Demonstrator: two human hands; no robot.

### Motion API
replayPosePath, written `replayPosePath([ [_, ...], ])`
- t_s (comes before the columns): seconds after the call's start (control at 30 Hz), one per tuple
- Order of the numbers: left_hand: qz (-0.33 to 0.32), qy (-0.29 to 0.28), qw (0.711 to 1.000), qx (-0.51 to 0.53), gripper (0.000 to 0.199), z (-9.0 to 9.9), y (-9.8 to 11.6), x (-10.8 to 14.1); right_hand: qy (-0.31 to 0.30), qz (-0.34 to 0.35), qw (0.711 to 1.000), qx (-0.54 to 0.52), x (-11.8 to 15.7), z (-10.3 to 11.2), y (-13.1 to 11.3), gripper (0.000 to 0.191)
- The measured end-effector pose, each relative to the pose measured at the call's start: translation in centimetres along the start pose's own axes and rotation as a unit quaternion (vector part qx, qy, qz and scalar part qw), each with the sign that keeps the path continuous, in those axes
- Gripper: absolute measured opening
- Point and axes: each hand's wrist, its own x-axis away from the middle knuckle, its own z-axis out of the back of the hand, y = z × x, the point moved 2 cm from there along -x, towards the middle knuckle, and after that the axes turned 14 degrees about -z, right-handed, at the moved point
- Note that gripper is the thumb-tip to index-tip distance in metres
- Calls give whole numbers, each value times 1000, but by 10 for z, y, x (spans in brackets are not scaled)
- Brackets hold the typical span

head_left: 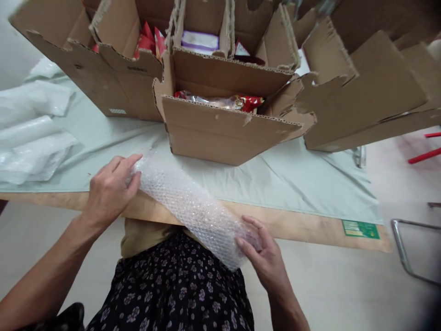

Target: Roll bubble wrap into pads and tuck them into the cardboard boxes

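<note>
A long, narrow piece of bubble wrap [193,207] is stretched slantwise between my hands, over the front edge of the table. My left hand [115,184] pinches its upper left end between thumb and fingers. At the lower right end, my right hand [260,250] grips the wrap, with the thumb on top and some fingers hidden behind it. Just beyond the wrap stands an open cardboard box [220,133] holding shiny red and clear packets [248,103].
More cardboard bins [131,78] stand behind, with red packets [148,41] and a white-purple pack [200,41] inside. Bubble wrap sheets [34,147] lie at the left on the pale green cloth [292,184]. A metal frame [403,253] stands on the floor at right.
</note>
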Motion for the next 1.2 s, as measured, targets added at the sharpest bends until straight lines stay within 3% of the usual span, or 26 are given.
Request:
replayPosePath([
  [0.1, -47, 12, 999, -4, 37, -11, 5, -14, -36, -30, 999, 20, 10, -7, 16, 46],
  [0.2, -126, 17, 992, 25, 39, -20, 22, -19, -74, -46, 994, 70, 16, -6, 28, 36],
  [0.37, -290, 46, 949, 110, 38, -28, 63, -41, -171, -73, 981, 55, 20, -10, 35, 47],
  [0.43, -314, 46, 942, 113, 42, -31, 76, -52, -212, -86, 973, 19, 20, -17, 36, 49],
  [0.5, -293, 58, 949, 102, 48, -33, 85, -55, -239, -94, 966, -15, 20, -25, 37, 50],
  [0.6, -266, 54, 951, 149, 50, -36, 97, -33, -272, -104, 954, -71, 21, -34, 38, 51],
  [0.77, -218, -61, 895, 384, 26, -45, 107, 24, -288, -124, 936, -160, 23, -44, 31, 48],
  [0.9, -135, -76, 867, 473, 43, -49, 98, 41, -252, -98, 928, -257, 13, -60, -1, 53],
  [1.03, -92, -57, 850, 516, 62, -44, 92, 44, -247, 5, 912, -328, -8, -81, -45, 57],
  [1.1, -63, -46, 855, 512, 63, -42, 94, 48, -261, 50, 905, -333, -19, -87, -56, 64],
  [1.2, 39, 18, 900, 434, 51, -47, 100, 56, -267, 53, 913, -305, -32, -88, -54, 60],
])
